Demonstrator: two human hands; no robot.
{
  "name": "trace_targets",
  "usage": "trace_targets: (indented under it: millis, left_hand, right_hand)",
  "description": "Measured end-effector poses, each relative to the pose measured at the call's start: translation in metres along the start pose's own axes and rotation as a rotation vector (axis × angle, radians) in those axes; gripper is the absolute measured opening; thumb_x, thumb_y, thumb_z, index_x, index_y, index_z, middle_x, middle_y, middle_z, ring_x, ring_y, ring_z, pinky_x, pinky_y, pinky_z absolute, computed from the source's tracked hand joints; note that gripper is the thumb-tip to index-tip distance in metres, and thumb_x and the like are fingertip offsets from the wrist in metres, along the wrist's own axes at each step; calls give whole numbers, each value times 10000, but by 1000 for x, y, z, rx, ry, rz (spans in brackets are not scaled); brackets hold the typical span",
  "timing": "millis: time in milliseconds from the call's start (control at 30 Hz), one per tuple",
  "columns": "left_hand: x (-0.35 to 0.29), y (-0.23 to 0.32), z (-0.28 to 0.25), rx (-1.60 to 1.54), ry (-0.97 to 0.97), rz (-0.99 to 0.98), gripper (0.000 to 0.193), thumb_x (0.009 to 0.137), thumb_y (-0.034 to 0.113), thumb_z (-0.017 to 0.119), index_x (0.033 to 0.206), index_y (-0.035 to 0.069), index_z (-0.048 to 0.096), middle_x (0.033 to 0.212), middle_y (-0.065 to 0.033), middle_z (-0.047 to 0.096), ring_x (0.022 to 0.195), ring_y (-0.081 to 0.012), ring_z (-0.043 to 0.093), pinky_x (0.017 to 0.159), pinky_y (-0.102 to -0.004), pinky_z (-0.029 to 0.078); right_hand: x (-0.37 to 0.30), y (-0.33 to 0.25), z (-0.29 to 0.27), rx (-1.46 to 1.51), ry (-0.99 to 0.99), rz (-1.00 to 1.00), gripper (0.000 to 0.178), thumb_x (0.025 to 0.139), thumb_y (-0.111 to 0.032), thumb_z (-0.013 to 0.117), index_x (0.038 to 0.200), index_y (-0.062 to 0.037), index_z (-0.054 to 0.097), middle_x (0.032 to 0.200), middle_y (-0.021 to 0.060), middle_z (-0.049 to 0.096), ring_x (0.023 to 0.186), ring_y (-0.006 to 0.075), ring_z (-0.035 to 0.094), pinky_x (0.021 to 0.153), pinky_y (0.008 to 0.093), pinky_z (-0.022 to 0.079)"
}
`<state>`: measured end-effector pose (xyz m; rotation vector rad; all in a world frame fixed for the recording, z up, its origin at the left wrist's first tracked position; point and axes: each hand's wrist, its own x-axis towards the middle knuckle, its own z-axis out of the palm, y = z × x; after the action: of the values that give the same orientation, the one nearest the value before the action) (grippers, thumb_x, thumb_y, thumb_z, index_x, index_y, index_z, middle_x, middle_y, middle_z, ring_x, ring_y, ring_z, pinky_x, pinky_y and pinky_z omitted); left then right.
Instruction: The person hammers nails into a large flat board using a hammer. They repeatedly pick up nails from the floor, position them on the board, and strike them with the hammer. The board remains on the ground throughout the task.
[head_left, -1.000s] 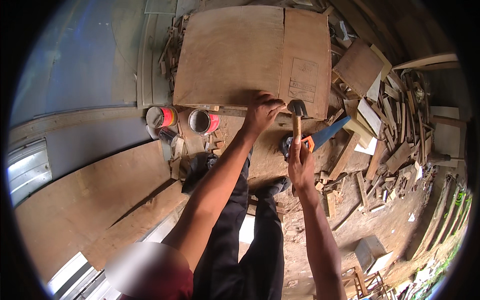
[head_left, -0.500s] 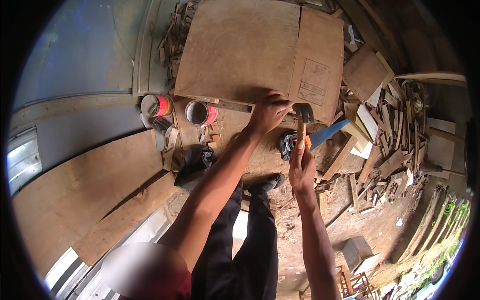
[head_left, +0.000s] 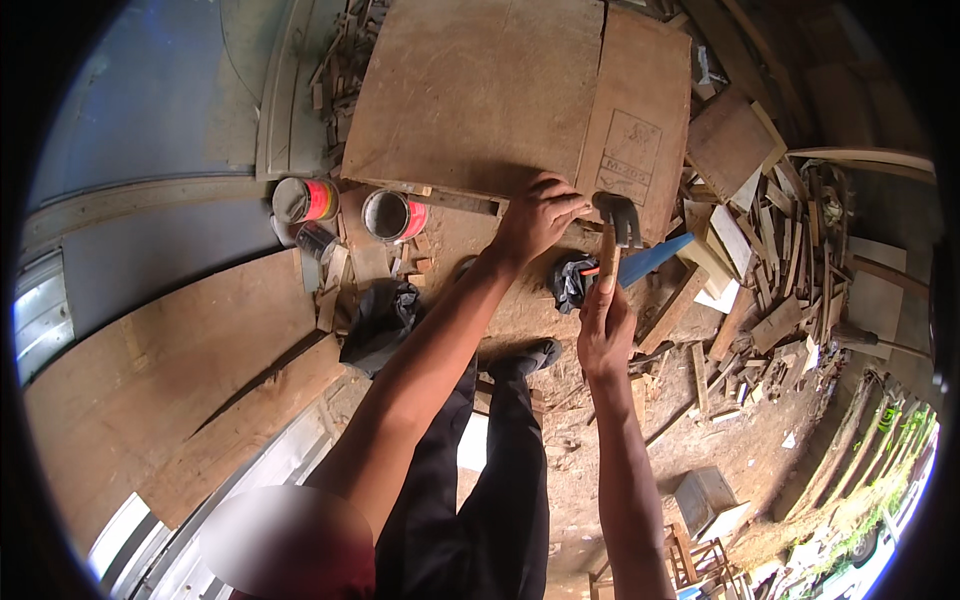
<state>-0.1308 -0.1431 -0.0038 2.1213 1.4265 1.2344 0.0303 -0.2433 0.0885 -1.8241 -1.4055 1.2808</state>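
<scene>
A brown wooden panel structure [head_left: 480, 90] with a flat top stands ahead of me. At its near edge rests my left hand [head_left: 540, 218], its fingers pinched together; whatever is between them is too small to make out. My right hand [head_left: 606, 335] is wrapped round the wooden handle of a claw hammer [head_left: 616, 218], thumb along the handle. The dark hammer head is just right of my left fingertips, by the panel's near right part. Beyond my right hand lies a saw with a blue blade [head_left: 655, 260], its handle partly hidden.
Paint cans [head_left: 393, 216] stand at the left beneath the panel edge. A black plastic bag [head_left: 572, 283] lies near my feet, another dark bag [head_left: 385, 325] beside my left forearm. Scrap wood [head_left: 775, 260] is heaped at the right. A large board [head_left: 190, 380] leans at the left.
The hammer head has shifted slightly right, away from my left fingertips. My left hand keeps its pinch at the panel edge. The whole view has moved a little.
</scene>
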Motion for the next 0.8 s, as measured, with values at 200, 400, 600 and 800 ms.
trace_targets:
  millis: [200, 400, 600, 800]
  left_hand:
    - [3, 0, -8, -65, -103, -47, 187, 820, 80, 744, 1004, 51, 753, 945, -84, 717, 971, -270, 651, 849, -373, 540]
    - [53, -16, -34, -218, -152, -120, 289, 926, 200, 668, 1125, -4, 715, 1039, -137, 715, 998, -302, 666, 900, -417, 514]
    - [91, -37, 4, 444, -36, -158, 719, 841, 638, 645, 1381, 167, 592, 1532, -155, 433, 1453, -308, 357, 1169, -659, 161]
    - [90, -35, 7, 488, -92, -137, 739, 802, 680, 653, 1384, 228, 599, 1535, -143, 439, 1450, -306, 368, 1154, -672, 194]
  right_hand:
    - [0, -2, 2, 41, 43, -9, 539, 1080, -476, 356, 763, -57, 475, 614, -16, 407, 556, 87, 366, 494, 297, 294]
    - [-7, -7, -9, 138, 19, 55, 597, 1067, -521, 342, 851, 2, 532, 598, 53, 477, 553, 156, 484, 528, 349, 410]
    - [-12, -26, -6, 130, 30, 0, 576, 1080, -485, 319, 843, -3, 524, 608, 78, 498, 550, 193, 504, 540, 366, 418]
    - [-5, -17, -3, 76, 26, -1, 572, 1072, -502, 321, 905, -1, 540, 593, 63, 498, 549, 178, 544, 528, 353, 429]
